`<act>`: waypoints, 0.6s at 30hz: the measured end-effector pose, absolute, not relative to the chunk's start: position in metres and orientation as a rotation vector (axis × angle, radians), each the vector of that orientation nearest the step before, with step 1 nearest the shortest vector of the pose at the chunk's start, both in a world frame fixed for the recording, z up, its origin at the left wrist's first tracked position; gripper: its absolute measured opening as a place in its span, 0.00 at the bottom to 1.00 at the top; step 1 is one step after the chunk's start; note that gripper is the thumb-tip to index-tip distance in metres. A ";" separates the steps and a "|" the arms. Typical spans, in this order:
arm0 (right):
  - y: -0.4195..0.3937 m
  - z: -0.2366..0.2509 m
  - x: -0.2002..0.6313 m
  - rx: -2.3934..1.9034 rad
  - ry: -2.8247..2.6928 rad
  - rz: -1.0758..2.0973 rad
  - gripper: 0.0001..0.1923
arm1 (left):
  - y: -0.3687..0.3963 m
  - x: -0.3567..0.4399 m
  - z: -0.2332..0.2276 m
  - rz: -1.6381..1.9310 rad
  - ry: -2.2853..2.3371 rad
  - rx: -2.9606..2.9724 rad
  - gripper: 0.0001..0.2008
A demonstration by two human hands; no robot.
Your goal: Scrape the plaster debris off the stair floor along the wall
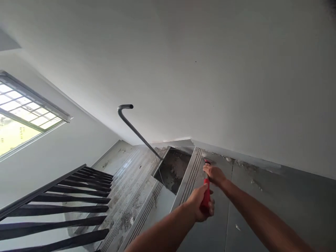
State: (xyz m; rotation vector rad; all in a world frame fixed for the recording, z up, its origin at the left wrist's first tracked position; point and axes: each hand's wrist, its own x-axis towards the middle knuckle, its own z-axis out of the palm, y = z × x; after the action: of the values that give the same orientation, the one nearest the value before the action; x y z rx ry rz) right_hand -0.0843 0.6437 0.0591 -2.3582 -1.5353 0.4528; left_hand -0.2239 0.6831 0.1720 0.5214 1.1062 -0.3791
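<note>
Both of my hands are on one red-handled scraper (206, 191). My left hand (200, 203) is wrapped round the red grip at the near end. Farther up, my right hand (214, 173) is closed on the shaft just behind the head. The scraper's head rests at the grey floor tile (210, 217), beside the ridged stair edge (189, 175) and close to the wall. A thin flat blade seems to show there, partly blurred. Crumbs of debris (245, 163) lie along the wall's foot to the right.
Left of the tile, a step has an open, rubble-strewn cavity (174, 168). A bent grey pipe (138, 133) rises from beside it. Dusty stairs (131, 210) descend leftward to a black railing (60, 199). A white wall (210, 77) closes the far side; a barred window (28, 108) is at left.
</note>
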 end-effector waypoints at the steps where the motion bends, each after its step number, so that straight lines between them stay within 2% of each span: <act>1: 0.646 0.060 -0.081 -2.372 -1.518 0.443 0.12 | 0.685 -0.220 0.176 -0.380 1.105 0.498 0.14; 8: 0.631 0.042 -0.118 -2.235 -1.669 0.436 0.13 | 0.664 -0.257 0.174 -0.347 1.177 0.537 0.17; 14: 0.667 0.065 -0.059 -2.392 -1.510 0.448 0.12 | 0.704 -0.202 0.170 -0.357 1.048 0.513 0.13; 18: 0.651 0.061 -0.101 -2.299 -1.570 0.434 0.16 | 0.683 -0.250 0.162 -0.326 1.146 0.587 0.13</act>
State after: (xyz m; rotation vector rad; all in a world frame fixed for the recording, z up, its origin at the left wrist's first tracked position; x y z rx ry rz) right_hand -0.1006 0.6510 0.0613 -2.2985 -1.5700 0.4339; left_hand -0.2504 0.6829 0.1625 0.5874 1.1460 -0.3260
